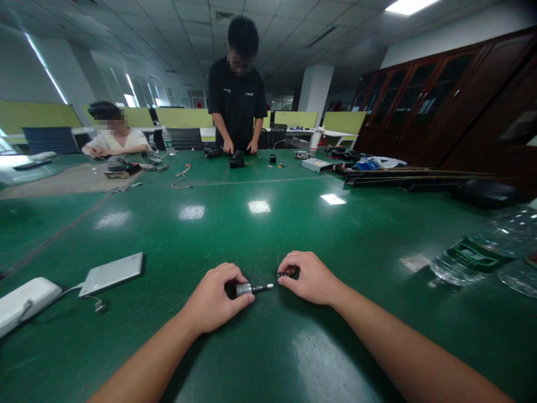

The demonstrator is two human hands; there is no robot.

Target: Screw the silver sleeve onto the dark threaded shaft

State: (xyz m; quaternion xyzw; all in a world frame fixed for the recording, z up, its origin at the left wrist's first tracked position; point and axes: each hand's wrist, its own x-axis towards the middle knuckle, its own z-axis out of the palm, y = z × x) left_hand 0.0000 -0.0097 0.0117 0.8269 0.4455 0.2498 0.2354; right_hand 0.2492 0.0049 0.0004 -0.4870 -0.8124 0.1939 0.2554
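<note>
Near the middle of the green table (235,235), my left hand (216,296) grips a silver metal cylinder (244,289) between thumb and fingers. A thin shaft (263,287) with a bright tip sticks out of the cylinder to the right. Just right of that tip, my right hand (308,277) pinches a small dark ridged part (284,275), mostly covered by the fingertips. A short gap separates the shaft tip from the right fingertips.
To the left lie a white power strip (27,302) and a silver flat box (112,273) with a cable. Clear plastic bottles (474,257) lie at the right. Across the table, a standing person (238,101) and a seated person (121,140) handle parts; black rails (390,177) lie back right.
</note>
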